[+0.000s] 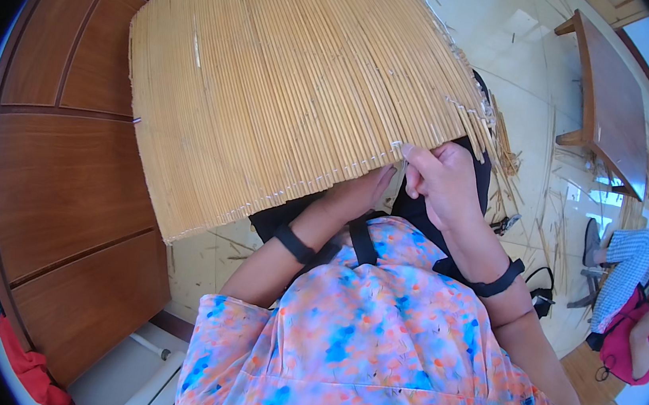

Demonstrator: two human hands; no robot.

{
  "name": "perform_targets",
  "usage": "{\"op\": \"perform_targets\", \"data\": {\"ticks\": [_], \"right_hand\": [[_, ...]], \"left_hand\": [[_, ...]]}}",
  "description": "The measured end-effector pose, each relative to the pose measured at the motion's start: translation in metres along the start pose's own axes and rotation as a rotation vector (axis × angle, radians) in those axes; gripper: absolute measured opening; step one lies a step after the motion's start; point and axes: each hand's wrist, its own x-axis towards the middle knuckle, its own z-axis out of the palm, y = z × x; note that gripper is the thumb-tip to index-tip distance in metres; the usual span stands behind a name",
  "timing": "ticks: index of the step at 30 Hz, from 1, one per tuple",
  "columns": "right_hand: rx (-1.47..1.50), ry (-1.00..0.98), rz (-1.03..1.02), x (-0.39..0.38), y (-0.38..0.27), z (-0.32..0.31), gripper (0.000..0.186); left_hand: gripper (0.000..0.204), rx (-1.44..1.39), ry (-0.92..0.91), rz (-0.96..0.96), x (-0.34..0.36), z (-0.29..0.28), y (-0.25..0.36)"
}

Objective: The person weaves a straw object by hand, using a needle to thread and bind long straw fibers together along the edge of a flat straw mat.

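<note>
A large mat of straw-coloured reeds (298, 79) lies over my lap and stretches away from me, its reeds side by side. White thread stitches run along its near edge. My left hand (362, 189) reaches beneath that near edge; the mat hides most of its fingers. On the right, my right hand (451, 183) is closed in a pinch at the mat's edge, thumb and forefinger beside a bit of white thread (397, 146). Whatever lies between those fingertips is too small to make out. Loose reed ends stick out at the mat's right corner.
A brown wooden cabinet (85, 191) stands close on the left. Reed scraps (550, 228) litter the tiled floor at right, near a wooden table (612, 99). Farther right another person (629, 269) sits in checked trousers. A black strapped object (542, 295) lies by my right arm.
</note>
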Motion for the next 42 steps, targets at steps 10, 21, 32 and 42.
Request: {"op": "perform_targets", "data": {"ticks": [10,21,32,42], "right_hand": [[-0.169,-0.093,0.185,-0.006,0.019,-0.026,0.025],[0.38,-0.399,0.545,-0.014,0.036,-0.041,0.021],[0.087,-0.31,0.506,-0.019,0.034,-0.036,0.02],[0.056,-0.032,0.132,-0.005,0.013,-0.023,0.017]], "left_hand": [[0.016,-0.299,-0.26,-0.151,-0.016,-0.069,0.044],[0.024,-0.211,0.143,0.113,-0.016,-0.075,0.053],[0.01,-0.253,0.189,0.335,-0.006,-0.062,0.054],[0.005,-0.364,-0.031,-0.126,-0.027,-0.019,0.014]]}}
